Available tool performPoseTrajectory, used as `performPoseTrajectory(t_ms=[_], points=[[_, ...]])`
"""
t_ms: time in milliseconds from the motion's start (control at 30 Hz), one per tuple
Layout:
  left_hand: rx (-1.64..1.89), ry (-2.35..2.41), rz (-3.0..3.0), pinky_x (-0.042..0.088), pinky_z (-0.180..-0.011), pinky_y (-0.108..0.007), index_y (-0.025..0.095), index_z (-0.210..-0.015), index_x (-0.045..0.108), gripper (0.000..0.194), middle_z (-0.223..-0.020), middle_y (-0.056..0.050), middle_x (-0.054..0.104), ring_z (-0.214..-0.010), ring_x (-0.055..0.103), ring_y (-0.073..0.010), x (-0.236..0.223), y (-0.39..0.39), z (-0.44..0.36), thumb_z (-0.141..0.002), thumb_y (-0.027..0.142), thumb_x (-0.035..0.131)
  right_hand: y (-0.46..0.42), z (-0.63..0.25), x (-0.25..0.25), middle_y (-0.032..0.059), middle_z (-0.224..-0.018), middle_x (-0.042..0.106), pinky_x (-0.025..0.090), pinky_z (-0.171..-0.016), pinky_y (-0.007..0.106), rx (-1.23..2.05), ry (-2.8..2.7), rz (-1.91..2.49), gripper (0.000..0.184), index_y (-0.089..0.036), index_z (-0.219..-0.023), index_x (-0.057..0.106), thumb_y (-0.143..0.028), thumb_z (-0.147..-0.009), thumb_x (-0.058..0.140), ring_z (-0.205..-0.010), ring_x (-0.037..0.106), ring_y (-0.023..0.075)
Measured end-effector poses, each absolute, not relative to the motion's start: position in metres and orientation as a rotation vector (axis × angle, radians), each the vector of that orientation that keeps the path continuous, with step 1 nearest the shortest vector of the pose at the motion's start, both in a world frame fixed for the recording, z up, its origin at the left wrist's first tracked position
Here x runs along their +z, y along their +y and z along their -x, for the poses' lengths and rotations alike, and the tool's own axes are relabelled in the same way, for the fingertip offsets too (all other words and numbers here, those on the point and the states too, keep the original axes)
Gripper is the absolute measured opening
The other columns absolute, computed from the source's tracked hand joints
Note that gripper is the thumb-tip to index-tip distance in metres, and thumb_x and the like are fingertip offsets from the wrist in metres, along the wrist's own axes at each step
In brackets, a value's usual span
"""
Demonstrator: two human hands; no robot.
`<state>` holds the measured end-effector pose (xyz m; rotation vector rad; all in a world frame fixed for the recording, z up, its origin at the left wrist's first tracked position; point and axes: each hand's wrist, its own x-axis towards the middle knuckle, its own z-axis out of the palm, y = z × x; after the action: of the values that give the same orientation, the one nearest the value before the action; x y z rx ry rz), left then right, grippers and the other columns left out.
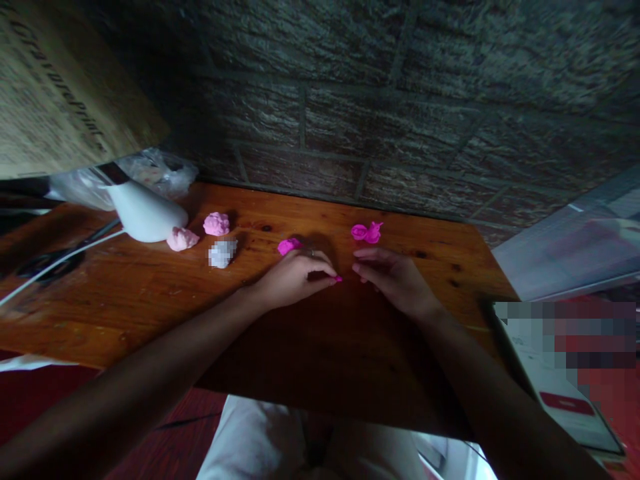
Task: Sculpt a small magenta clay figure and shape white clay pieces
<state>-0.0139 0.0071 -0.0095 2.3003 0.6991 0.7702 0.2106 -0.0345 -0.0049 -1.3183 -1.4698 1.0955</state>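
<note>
Head view. Left forearm runs in from the lower left corner, reaching up and across the wooden table (150, 293). Left hand (295, 280) low over the wood, back of hand up, thumb and forefinger pinched on a small magenta piece (339, 279) that pokes out at the fingertips. Magenta lump (289, 246) just beyond the knuckles, partly hidden by them.

Right forearm angles in from the lower right. Right hand (400, 277) turned inward toward the left, fingers loosely bent, thumb and fingertips slightly parted, nothing seen between them; a gap separates it from the left hand. Shaped magenta pieces (367, 232) lie on the table just past its fingertips.

Well left of both hands: pale pink lump (183, 239), brighter pink lump (217, 224), whitish lump (223, 254), grouped near a white lamp base (150, 212).
</note>
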Motion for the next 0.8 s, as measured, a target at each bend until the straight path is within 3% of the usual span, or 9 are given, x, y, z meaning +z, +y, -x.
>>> performPoseTrajectory(t_ms=[133,233,333,433,567,667,800], points=[[0.777,0.738,-2.382,0.052,-0.091,-0.032,0.021,-0.1,0.078,0.022,-0.107,-0.009,0.077,-0.097,0.072,-0.022,0.006,0.016,0.033,-0.082,0.034,0.076,-0.034,-0.209,-0.006,0.0003,-0.071,0.071,0.047,-0.051,0.024,1.054,-1.491,1.363,0.025,-0.017,-0.097,0.074,-0.036,-0.08,0.073,-0.052,0.059,0.0099],[0.997,1.108,-2.418,0.05,-0.099,-0.039,0.018,-0.108,0.075,0.033,-0.114,-0.012,0.075,-0.105,0.07,-0.0261,0.016,0.024,0.052,-0.087,0.042,0.069,-0.034,-0.207,-0.005,-0.0005,-0.068,0.069,0.046,-0.05,0.023,1.014,-1.467,1.407,0.022,-0.017,-0.094,0.075,-0.035,-0.082,0.069,-0.05,0.058,0.0093],[0.814,1.251,-2.44,0.05,-0.101,-0.044,0.016,-0.109,0.075,0.039,-0.118,-0.014,0.075,-0.108,0.069,-0.0302,0.014,0.031,0.064,-0.082,0.044,0.072,-0.034,-0.207,-0.006,0.0007,-0.073,0.071,0.045,-0.049,0.022,1.004,-1.435,1.397,0.02,-0.017,-0.09,0.075,-0.033,-0.082,0.067,-0.053,0.061,0.0099],[0.688,1.27,-2.321,0.054,-0.095,-0.044,0.017,-0.107,0.076,0.036,-0.11,-0.012,0.077,-0.096,0.073,-0.0282,0.007,0.033,0.066,-0.08,0.04,0.073,-0.033,-0.207,-0.009,0.0014,-0.078,0.073,0.048,-0.051,0.023,0.994,-1.427,1.339,0.018,-0.019,-0.089,0.076,-0.033,-0.081,0.067,-0.057,0.064,0.011],[0.995,1.018,-1.964,0.056,-0.097,-0.041,0.015,-0.112,0.072,0.046,-0.114,-0.013,0.077,-0.1,0.074,-0.0247,0.008,0.019,0.048,-0.075,0.039,0.081,-0.034,-0.205,-0.008,0.0019,-0.081,0.075,0.051,-0.056,0.025,1.017,-1.431,1.234,0.02,-0.02,-0.095,0.077,-0.033,-0.08,0.071,-0.06,0.066,0.0126],[1.026,0.823,-1.839,0.059,-0.095,-0.038,0.015,-0.102,0.074,0.036,-0.108,-0.01,0.078,-0.097,0.075,-0.0218,0.014,0.004,0.028,-0.073,0.033,0.085,-0.039,-0.2,-0.003,0.0038,-0.09,0.078,0.055,-0.064,0.027,1.06,-1.471,1.112,0.024,-0.021,-0.101,0.077,-0.034,-0.081,0.072,-0.068,0.07,0.0145],[1.032,0.707,-1.783,0.062,-0.09,-0.034,0.016,-0.102,0.074,0.032,-0.103,-0.008,0.079,-0.091,0.076,-0.019,0.012,-0.006,0.012,-0.073,0.023,0.085,-0.044,-0.195,0.002,0.0059,-0.099,0.079,0.057,-0.076,0.031,1.08,-1.511,0.97,0.023,-0.02,-0.102,0.078,-0.032,-0.083,0.071,-0.083,0.073,0.0183]])
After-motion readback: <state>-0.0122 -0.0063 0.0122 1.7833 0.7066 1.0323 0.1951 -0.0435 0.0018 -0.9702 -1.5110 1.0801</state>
